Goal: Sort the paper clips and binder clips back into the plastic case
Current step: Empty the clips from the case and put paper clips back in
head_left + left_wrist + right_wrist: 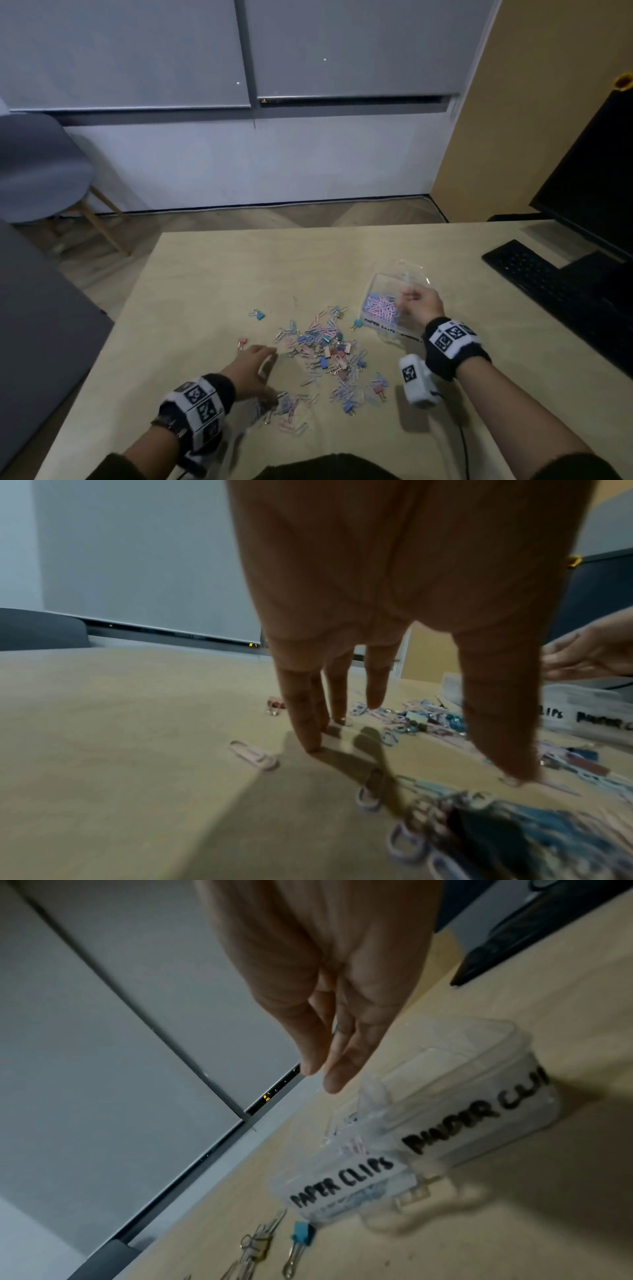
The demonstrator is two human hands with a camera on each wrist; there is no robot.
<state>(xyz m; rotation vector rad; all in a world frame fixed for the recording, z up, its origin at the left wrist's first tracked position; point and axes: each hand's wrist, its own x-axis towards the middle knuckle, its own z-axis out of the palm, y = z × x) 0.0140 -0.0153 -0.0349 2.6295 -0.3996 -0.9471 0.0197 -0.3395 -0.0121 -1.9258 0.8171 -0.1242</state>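
A loose pile of pink, blue and lilac paper clips and binder clips point(325, 349) lies mid-table. The clear plastic case point(394, 333) stands open to its right, with labels PAPER CLIPS point(342, 1183) and BINDER CLIPS point(472, 1121). Pink and lilac paper clips point(380, 306) fill its left compartment. My right hand point(409, 298) hovers over the case, its fingers point(334, 1085) pointing down with nothing visible between them. My left hand point(274, 373) is spread at the pile's left edge, with straight fingertips point(311, 746) touching the table beside a pink paper clip point(253, 754).
A black keyboard point(534, 274) and monitor point(596, 171) fill the right of the table. A blue binder clip point(303, 1231) lies just left of the case. Stray binder clips, blue point(258, 313) and pink point(242, 342), sit left of the pile. A grey chair point(41, 171) stands beyond the table's left edge.
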